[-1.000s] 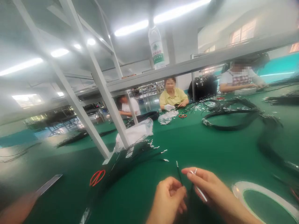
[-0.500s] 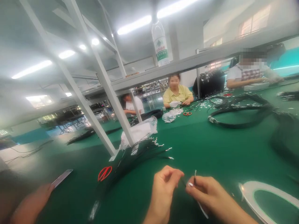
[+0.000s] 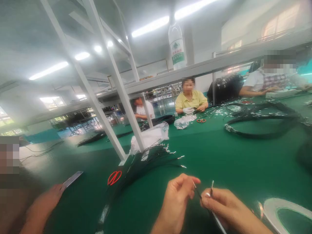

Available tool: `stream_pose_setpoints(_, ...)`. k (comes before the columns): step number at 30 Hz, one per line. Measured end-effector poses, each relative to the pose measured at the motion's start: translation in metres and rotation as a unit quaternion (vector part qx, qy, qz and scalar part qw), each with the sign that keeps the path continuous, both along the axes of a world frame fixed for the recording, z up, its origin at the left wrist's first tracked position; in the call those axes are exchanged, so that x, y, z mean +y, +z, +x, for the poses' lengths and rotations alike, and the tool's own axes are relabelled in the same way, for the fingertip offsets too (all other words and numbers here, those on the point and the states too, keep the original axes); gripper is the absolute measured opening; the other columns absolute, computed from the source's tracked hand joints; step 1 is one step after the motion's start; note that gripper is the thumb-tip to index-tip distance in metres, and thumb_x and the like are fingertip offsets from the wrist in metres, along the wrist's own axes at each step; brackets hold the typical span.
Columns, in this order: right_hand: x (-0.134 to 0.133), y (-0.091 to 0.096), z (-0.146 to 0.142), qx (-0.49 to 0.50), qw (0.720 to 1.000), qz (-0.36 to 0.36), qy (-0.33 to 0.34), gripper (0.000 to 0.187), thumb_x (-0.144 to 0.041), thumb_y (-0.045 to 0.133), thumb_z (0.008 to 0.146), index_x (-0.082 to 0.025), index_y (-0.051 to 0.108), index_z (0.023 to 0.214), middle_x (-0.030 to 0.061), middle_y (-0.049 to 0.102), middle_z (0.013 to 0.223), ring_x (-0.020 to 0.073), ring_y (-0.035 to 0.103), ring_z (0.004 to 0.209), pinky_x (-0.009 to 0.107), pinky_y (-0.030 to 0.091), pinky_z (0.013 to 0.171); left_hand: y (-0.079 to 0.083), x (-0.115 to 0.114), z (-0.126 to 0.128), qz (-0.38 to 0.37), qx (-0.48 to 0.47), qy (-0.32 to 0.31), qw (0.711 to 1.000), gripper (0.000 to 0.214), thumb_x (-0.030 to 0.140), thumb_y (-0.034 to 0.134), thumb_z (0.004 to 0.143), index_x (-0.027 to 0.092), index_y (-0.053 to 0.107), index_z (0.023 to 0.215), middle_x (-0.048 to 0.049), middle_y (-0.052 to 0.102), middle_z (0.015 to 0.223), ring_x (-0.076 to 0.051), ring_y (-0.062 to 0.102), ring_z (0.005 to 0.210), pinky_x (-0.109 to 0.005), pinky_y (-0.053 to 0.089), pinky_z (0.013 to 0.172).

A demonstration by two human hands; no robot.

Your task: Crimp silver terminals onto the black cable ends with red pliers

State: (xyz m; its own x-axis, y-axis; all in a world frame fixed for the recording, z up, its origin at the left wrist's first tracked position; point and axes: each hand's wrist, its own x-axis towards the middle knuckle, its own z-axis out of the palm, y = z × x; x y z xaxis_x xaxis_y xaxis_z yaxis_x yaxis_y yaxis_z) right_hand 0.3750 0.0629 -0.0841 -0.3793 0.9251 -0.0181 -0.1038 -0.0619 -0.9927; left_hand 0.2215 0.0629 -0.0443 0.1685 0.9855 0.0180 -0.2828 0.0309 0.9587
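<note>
My left hand (image 3: pixel 179 196) is low in the middle of the view, its thumb and fingers pinched on the end of a thin black wire (image 3: pixel 198 192). Beside it, my right hand (image 3: pixel 224 204) is closed around a small metal-tipped piece (image 3: pixel 212 188) that points up, with a pale strip running below the fingers. The two hands nearly touch above the green table (image 3: pixel 219 162). A fanned bundle of black wires with metal tips (image 3: pixel 151 161) lies just beyond my left hand.
Red scissors (image 3: pixel 114 177) lie left of the bundle, by a white frame post (image 3: pixel 117 143). A white ring (image 3: pixel 287 211) sits at lower right. Another person's hand (image 3: pixel 45 204) holds a phone (image 3: pixel 71 179) at left. Coiled black cables (image 3: pixel 258 122) and three seated workers are farther back.
The view has shifted so everything sits further right. My hands stay close together, with the metal-tipped piece still upright. The neighbour's hand and phone have come further into view.
</note>
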Motion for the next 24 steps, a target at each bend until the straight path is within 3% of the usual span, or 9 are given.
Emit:
stream_pose_setpoints(2,-0.005,0.003,0.001,0.026,0.999,-0.021,0.000,0.052,-0.068,0.072,0.066,-0.017,0.068,0.066,-0.0075,0.036,0.046,0.0066,0.027,0.041,0.022,0.025,0.042,-0.003,-0.002,0.005,0.017,-0.019,-0.037,0.999,0.037,0.047,0.075,0.076,0.011,0.073,0.069,0.0017,0.048,0.060,-0.010,0.039,0.059,-0.026,0.032,0.061)
stream_pose_setpoints(6,-0.011,0.006,0.001,0.089,0.994,-0.058,-0.035,0.046,-0.064,0.078,0.060,-0.019,0.071,0.066,-0.0026,0.045,0.052,0.0107,0.036,0.047,0.025,0.037,0.048,-0.010,-0.004,0.009,0.036,-0.043,-0.095,0.994,0.036,0.044,0.076,0.077,0.011,0.072,0.064,-0.0006,0.053,0.061,-0.012,0.047,0.062,-0.027,0.034,0.065)
stream_pose_setpoints(8,-0.010,0.006,-0.002,0.101,0.992,-0.057,-0.054,0.044,-0.061,0.079,0.061,-0.019,0.070,0.065,-0.0028,0.045,0.055,0.0104,0.035,0.048,0.024,0.036,0.049,-0.010,-0.003,0.007,0.029,-0.028,-0.078,0.996,0.038,0.048,0.072,0.079,0.011,0.074,0.074,0.0001,0.051,0.062,-0.011,0.047,0.062,-0.026,0.033,0.064)
stream_pose_setpoints(11,-0.007,0.005,-0.007,0.068,0.994,-0.012,-0.085,0.046,-0.063,0.076,0.065,-0.018,0.065,0.063,-0.0052,0.039,0.055,0.0098,0.031,0.050,0.022,0.031,0.049,-0.006,-0.002,0.003,0.031,0.024,0.015,0.999,0.051,0.060,0.062,0.082,0.013,0.076,0.092,0.0016,0.048,0.063,-0.011,0.041,0.062,-0.026,0.031,0.063)
stream_pose_setpoints(14,-0.006,0.002,-0.012,0.008,0.992,0.064,-0.108,0.051,-0.066,0.069,0.069,-0.018,0.055,0.060,-0.0049,0.037,0.058,0.0117,0.033,0.056,0.023,0.030,0.053,-0.002,-0.002,0.002,0.050,0.109,0.097,0.988,0.045,0.057,0.064,0.081,0.014,0.077,0.085,0.0022,0.045,0.062,-0.012,0.039,0.064,-0.026,0.032,0.064)
stream_pose_setpoints(19,-0.010,-0.001,-0.013,-0.020,0.985,0.102,-0.139,0.045,-0.061,0.064,0.076,-0.018,0.056,0.063,-0.0030,0.045,0.062,0.0135,0.039,0.060,0.024,0.034,0.057,-0.012,-0.002,0.012,0.089,0.215,0.128,0.964,0.024,0.032,0.066,0.078,0.013,0.073,0.065,0.0011,0.050,0.060,-0.013,0.044,0.061,-0.026,0.034,0.060)
stream_pose_setpoints(22,-0.009,0.001,-0.009,0.022,0.989,0.062,-0.135,0.045,-0.062,0.066,0.074,-0.019,0.061,0.063,-0.0011,0.050,0.062,0.0155,0.046,0.062,0.023,0.037,0.054,-0.022,0.000,0.014,0.107,0.198,0.098,0.969,0.027,0.035,0.065,0.082,0.014,0.074,0.067,-0.0010,0.055,0.064,-0.015,0.048,0.065,-0.027,0.037,0.063)
stream_pose_setpoints(24,-0.008,0.003,-0.007,0.041,0.992,0.031,-0.118,0.043,-0.062,0.068,0.072,-0.020,0.064,0.064,-0.0026,0.047,0.056,0.0139,0.044,0.054,0.022,0.034,0.047,-0.023,0.001,0.013,0.095,0.145,0.068,0.982,0.032,0.043,0.064,0.084,0.014,0.077,0.078,-0.0008,0.055,0.064,-0.013,0.047,0.063,-0.026,0.036,0.063)
